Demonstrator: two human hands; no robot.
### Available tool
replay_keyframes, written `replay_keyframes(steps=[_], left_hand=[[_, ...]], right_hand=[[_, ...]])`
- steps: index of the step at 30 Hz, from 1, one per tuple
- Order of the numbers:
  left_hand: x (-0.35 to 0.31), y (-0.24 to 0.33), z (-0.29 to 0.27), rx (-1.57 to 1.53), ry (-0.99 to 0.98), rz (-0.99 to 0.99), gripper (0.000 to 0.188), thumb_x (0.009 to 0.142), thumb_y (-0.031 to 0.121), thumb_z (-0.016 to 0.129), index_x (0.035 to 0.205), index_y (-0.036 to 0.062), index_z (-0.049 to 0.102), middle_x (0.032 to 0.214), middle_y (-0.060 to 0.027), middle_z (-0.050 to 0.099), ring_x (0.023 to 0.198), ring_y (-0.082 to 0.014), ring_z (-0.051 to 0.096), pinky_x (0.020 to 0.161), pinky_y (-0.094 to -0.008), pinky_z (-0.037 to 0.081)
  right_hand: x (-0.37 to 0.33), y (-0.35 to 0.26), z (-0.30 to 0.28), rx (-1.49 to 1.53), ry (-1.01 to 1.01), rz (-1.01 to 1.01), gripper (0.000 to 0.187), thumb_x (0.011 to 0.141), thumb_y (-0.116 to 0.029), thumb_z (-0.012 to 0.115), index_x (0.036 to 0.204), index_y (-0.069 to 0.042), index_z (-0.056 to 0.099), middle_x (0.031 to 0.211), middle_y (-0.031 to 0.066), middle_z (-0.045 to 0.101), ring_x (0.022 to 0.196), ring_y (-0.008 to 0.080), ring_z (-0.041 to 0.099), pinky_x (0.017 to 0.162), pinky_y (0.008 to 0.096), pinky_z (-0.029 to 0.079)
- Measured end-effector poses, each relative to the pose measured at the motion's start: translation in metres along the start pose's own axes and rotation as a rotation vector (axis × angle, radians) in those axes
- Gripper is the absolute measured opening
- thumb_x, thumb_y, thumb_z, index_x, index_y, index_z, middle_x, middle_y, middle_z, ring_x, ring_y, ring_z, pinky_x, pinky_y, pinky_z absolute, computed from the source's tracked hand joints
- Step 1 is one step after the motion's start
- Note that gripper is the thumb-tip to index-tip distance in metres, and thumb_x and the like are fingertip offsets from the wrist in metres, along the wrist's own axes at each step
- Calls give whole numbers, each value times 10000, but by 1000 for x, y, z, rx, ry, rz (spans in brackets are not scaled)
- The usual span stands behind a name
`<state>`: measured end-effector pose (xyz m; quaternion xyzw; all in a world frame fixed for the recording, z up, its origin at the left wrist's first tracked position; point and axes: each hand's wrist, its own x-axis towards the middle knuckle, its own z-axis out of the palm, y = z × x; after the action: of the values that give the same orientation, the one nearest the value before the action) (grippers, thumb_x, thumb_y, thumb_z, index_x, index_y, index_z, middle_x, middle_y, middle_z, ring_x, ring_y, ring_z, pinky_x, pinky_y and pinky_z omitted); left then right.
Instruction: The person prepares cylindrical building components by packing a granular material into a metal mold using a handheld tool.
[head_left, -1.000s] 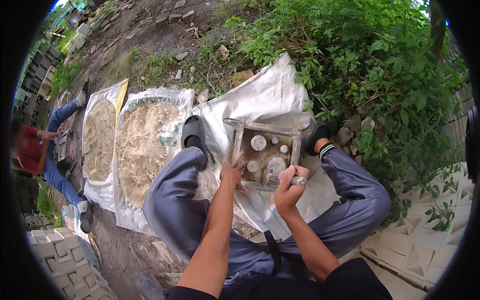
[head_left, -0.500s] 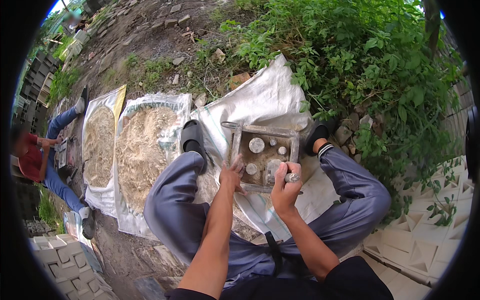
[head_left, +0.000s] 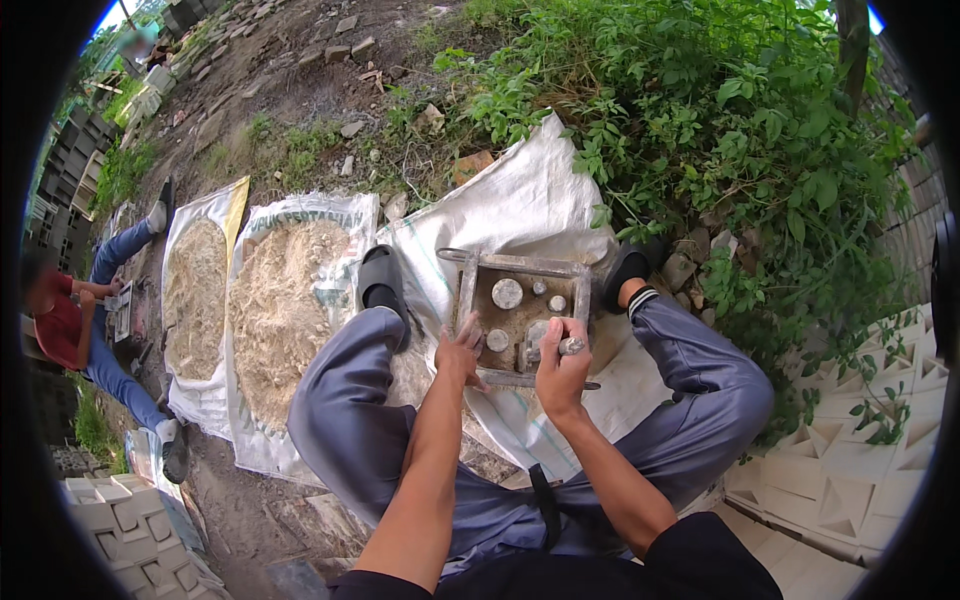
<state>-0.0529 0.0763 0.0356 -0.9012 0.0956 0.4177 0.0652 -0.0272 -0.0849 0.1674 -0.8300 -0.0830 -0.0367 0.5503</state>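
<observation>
A square metal mould lies on a white sack between my feet. Several round grey plugs stand inside it in sandy mix. My left hand rests with fingers spread on the mould's near-left corner and holds nothing. My right hand hovers over the near edge, closed around a small metal cylinder that pokes out above the fingers.
Two sacks spread with pale sandy mix lie to my left. Another person sits at the far left. White patterned concrete blocks are stacked at right and lower left. Leafy bushes grow behind the mould.
My right hand has shifted a little left along the mould's near edge, still holding the metal cylinder. My left hand stays at the near-left corner.
</observation>
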Motion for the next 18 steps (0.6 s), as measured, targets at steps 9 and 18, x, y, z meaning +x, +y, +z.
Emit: replay_keyframes(steps=[9,18], left_hand=[[1,1,-2,-3,9,-8,1158,663,829,551,1539,184,153,1613,43,65,1434,-273,-263,1137,-609,103],[5,-3,-2,-5,75,24,1147,651,825,557,1515,136,250,1601,-20,141,1466,-296,-149,1137,-603,149]], right_hand=[[7,-4,-1,52,56,23,147,986,-135,523,920,-4,513,709,81,520,623,158,501,588,315,425],[-1,-3,-1,24,23,15,122,981,-105,521,927,5,520,749,83,545,606,164,517,586,313,430]])
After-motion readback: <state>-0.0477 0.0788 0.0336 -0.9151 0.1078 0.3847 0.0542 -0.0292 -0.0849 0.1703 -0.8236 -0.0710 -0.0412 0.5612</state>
